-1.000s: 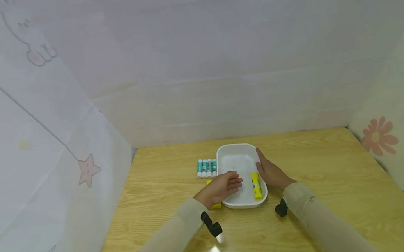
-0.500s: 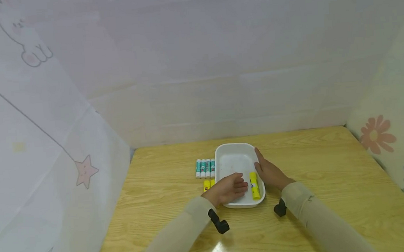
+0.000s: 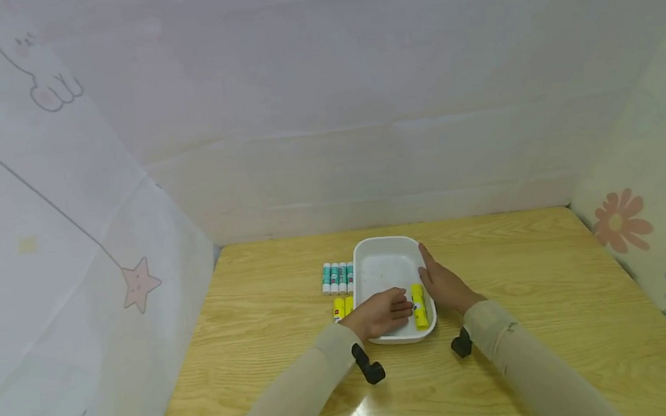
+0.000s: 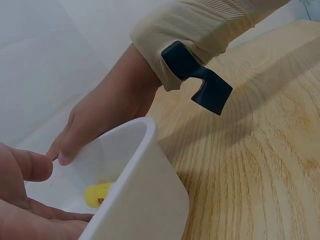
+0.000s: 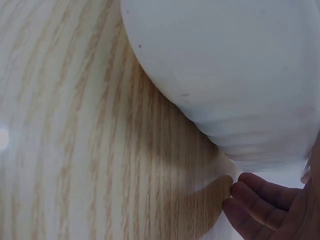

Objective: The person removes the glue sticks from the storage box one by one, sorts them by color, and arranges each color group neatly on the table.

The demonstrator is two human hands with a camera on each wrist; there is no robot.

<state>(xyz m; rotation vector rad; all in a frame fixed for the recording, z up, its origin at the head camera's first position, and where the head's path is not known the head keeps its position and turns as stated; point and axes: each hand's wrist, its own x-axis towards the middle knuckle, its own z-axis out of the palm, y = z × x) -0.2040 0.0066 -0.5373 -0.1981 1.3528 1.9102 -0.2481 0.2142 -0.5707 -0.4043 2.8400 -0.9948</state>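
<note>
A white plastic tray (image 3: 386,265) stands on the wooden table. Inside it, along the right side, lies a yellow glue stick (image 3: 419,307), partly visible in the left wrist view too. My left hand (image 3: 382,314) reaches over the tray's front left rim, fingers loosely extended beside the yellow stick; no contact with it shows. My right hand (image 3: 447,287) holds the tray's right rim, thumb over the edge and fingers along the outer wall. Left of the tray, several turquoise-and-white glue sticks (image 3: 335,279) lie in a row. In front of them, yellow glue sticks (image 3: 339,308) are partly hidden by my left arm.
The wooden table (image 3: 522,253) extends on both sides of the tray and ends at a pale cloth wall (image 3: 388,165) behind. Printed side curtains (image 3: 141,282) enclose it. A black camera mount (image 3: 370,365) sits on my left wrist.
My left hand has moved right, further into the tray toward the yellow glue stick, uncovering yellow sticks beside the tray. My right hand stays at the rim. The view shifts slightly.
</note>
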